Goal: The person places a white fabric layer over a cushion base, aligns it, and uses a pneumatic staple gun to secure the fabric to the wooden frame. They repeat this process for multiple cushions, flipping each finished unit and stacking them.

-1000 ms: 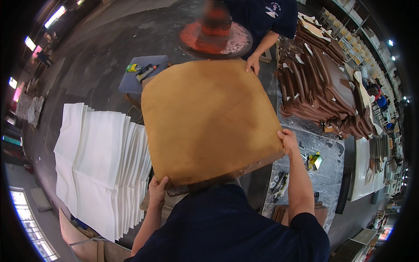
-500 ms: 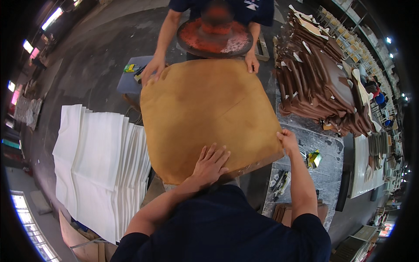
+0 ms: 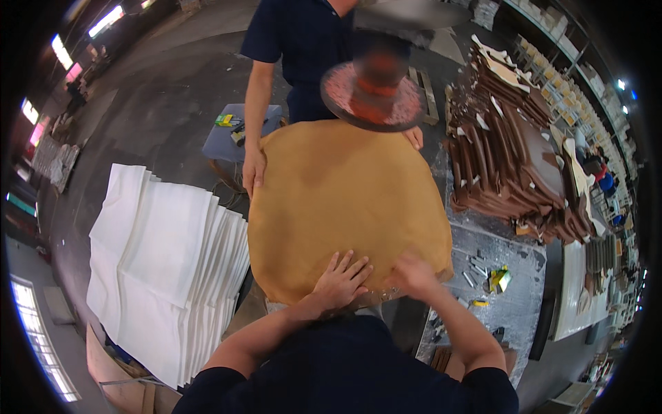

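Note:
Tan leather-like material (image 3: 345, 200) covers a broad, rounded panel in front of me. My left hand (image 3: 343, 281) lies flat on its near edge with the fingers spread. Close by on the right, my right hand (image 3: 414, 274) is at the near right part of the tan cover, its fingers smeared by motion; whether it grips the edge cannot be told. Across from me, a co-worker's hand (image 3: 254, 169) rests on the panel's left side. The co-worker's other hand (image 3: 414, 136) touches the far right edge, partly hidden by a round, dark-rimmed reddish disc (image 3: 338, 90).
White sheets (image 3: 158, 241) are stacked at left. Brown leather pieces (image 3: 503, 159) are piled at right. A grey table (image 3: 517, 303) there bears small metal pieces and a yellow-green box (image 3: 498, 279). A blue-grey stool (image 3: 222, 143) with small items stands at far left.
My right hand has left the right corner and moved inward along the near edge. The left hand stays flat. The co-worker's left-side hand has slid nearer; the disc appears farther right.

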Action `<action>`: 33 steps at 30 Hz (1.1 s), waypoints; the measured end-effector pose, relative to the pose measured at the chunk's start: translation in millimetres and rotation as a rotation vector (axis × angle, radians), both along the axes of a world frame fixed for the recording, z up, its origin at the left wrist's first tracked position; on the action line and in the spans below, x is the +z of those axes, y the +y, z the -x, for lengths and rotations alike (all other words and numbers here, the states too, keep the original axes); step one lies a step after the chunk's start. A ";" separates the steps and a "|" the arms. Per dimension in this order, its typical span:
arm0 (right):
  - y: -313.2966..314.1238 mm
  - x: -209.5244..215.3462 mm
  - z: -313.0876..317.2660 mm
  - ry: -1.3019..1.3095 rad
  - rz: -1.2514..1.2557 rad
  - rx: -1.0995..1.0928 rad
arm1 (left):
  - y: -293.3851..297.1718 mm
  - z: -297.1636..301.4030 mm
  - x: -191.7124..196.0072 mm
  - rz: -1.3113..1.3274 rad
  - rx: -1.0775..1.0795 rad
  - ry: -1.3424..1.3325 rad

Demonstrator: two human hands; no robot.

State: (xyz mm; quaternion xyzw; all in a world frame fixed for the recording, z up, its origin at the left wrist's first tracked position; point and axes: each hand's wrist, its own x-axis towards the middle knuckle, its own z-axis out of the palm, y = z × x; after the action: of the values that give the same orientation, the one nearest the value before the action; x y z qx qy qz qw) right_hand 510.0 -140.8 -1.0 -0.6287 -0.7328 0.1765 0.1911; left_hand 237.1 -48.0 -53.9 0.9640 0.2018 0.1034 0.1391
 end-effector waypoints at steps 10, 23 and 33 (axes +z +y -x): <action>31.4 13.3 41.6 -0.079 0.156 0.150 | 1.4 0.9 -9.3 0.024 0.009 -0.051; 54.4 30.2 146.7 0.034 0.474 0.248 | 13.3 225.1 67.2 0.437 1.271 -0.789; 90.4 13.5 277.0 -0.062 0.628 0.017 | 86.5 543.1 -116.0 0.389 1.502 0.203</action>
State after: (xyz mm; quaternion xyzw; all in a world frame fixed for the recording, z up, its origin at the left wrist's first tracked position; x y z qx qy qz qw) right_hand 233.0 -50.4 12.5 -0.6560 -0.6531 0.3767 -0.0364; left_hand -306.0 38.5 -169.9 0.5322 0.8263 0.0440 0.1791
